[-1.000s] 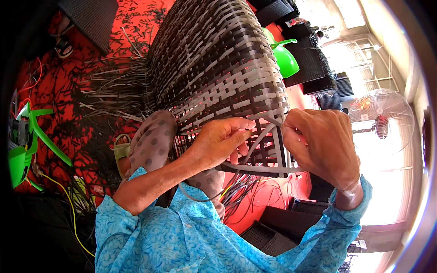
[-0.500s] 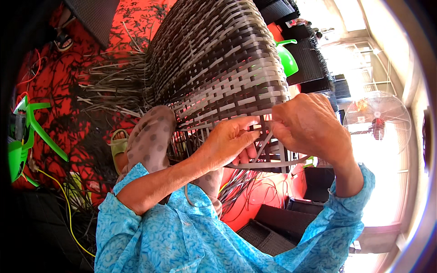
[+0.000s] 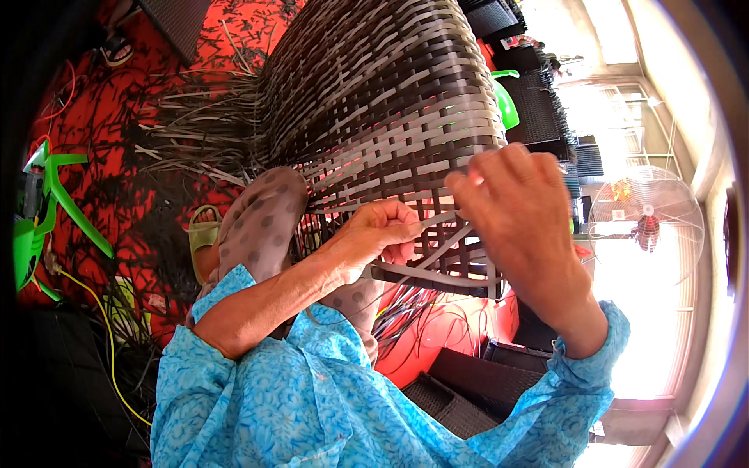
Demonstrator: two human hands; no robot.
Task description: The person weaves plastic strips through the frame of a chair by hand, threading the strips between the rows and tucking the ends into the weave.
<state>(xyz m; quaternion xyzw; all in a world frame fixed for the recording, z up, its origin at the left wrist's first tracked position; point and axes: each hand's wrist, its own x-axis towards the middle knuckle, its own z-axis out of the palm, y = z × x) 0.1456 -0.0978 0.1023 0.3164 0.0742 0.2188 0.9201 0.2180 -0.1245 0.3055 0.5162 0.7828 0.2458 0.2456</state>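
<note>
A flat grey strip spans the lower end of a brown-and-grey wicker frame. The left hand pinches it between its fingers. At the frame's right edge, the right hand curls its fingers, grip hidden.

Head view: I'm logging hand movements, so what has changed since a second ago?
The bare right hand moved left and slightly up, over the edge of the brown-and-grey woven panel. The bare left hand drew slightly left, now pinching a flat grey strip. Any release is unclear. The panel and the round wire-caged fan stayed essentially put.
</note>
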